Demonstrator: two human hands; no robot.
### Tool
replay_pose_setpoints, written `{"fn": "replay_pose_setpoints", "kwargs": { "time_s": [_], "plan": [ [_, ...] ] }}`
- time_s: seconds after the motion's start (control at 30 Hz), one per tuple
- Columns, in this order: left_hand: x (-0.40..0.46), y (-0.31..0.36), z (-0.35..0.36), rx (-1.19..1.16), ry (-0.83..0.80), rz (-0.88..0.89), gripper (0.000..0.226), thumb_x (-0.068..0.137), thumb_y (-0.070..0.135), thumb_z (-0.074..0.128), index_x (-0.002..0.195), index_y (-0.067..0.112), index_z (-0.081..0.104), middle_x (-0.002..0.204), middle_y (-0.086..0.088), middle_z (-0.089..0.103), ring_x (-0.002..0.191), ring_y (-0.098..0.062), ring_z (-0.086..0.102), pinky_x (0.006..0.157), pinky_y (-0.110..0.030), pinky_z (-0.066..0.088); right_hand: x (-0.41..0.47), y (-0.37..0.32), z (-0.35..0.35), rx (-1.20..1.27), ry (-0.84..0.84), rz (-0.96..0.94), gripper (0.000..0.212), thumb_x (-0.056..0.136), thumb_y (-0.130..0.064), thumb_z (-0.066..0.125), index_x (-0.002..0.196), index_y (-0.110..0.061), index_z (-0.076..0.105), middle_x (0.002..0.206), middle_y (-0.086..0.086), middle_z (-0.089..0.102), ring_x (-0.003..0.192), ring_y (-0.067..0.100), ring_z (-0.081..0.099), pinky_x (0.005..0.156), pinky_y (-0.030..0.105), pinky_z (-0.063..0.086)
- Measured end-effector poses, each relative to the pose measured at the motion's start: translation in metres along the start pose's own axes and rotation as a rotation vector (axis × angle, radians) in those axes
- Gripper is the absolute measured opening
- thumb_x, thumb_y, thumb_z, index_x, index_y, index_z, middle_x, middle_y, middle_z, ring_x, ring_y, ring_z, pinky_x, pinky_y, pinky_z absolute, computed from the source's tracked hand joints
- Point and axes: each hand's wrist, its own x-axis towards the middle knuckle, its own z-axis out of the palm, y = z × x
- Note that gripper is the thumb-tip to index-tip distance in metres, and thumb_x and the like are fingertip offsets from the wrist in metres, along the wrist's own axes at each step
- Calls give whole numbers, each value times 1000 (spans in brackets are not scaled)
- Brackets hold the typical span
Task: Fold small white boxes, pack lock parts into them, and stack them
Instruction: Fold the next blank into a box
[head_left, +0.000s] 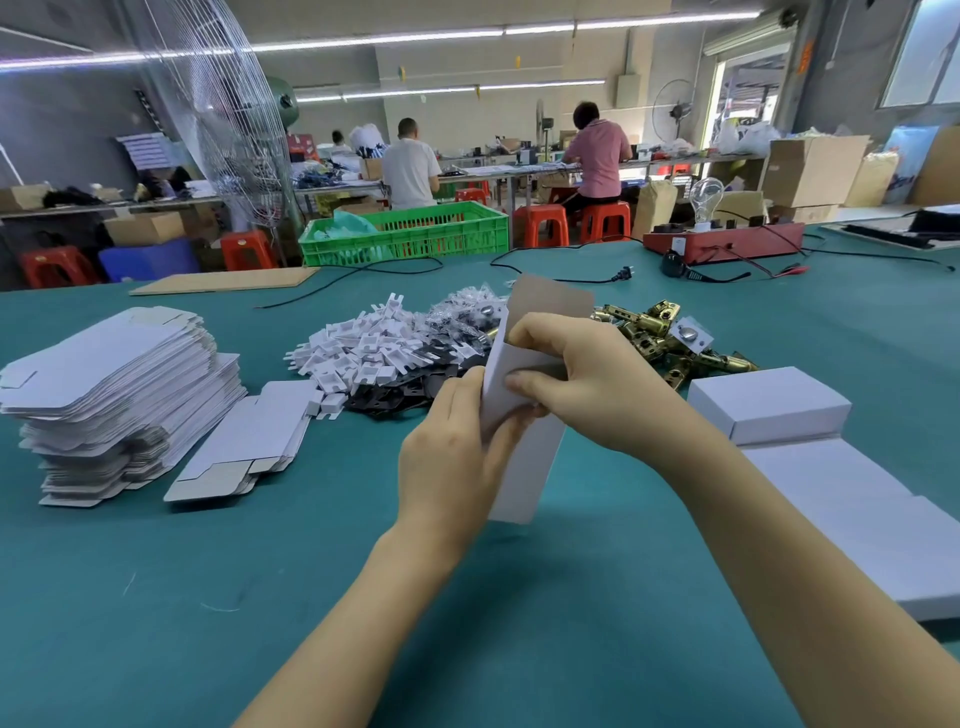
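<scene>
Head view: half-folded white box (524, 415), grey flap up.

Both bare forearms reach forward and meet at the half-folded white box (524, 415) — the one landmark here. The left hand (457, 457) grips the box's lower left edge, fingers curled round it from below. The right hand (587, 379) comes in above and to the right of the box — thumb pressed on its front face, fingers hooked over its upper edge.
</scene>
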Motion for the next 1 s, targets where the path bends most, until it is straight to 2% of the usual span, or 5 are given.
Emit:
{"fn": "replay_pose_setpoints", "kwargs": {
  "time_s": [0.37,0.57,0.7,0.77,1.0],
  "plan": [
    [8,-8,-2,-421,-103,-198,18,95,32,61,91,32,43,82,14,59,70,3,55,54,-15,39,0,-3,8,43,95,-94,17,85,-3,64,102,-8,62,90,-1,63,81,13,57,73,32,49],
    [9,1,-7,-725,-42,-377,27,83,47,57,96,24,52,92,7,65,81,-6,60,76,-33,50,0,0,25,109,837,-34,15,94,-21,57,95,-6,59,91,4,58,85,18,57,66,28,46],
    [7,11,-6,-844,-55,-367,25,86,44,60,96,21,53,93,2,67,84,-10,61,79,-39,52,2,4,40,468,609,299,44,103,-42,29,80,-12,51,82,2,57,84,22,53,80,45,44],
    [3,16,-2,-885,-77,-342,22,90,41,61,96,21,54,88,5,67,83,-11,62,77,-36,53,-1,5,48,664,580,437,51,100,-54,24,88,-22,62,88,-4,68,89,14,62,83,34,50],
    [0,18,4,-923,-97,-240,16,90,37,52,97,22,55,80,14,61,76,-8,55,70,-25,48,-3,7,54,698,759,349,59,86,-64,20,100,-26,63,102,0,69,102,16,63,95,40,48]
  ]
}}
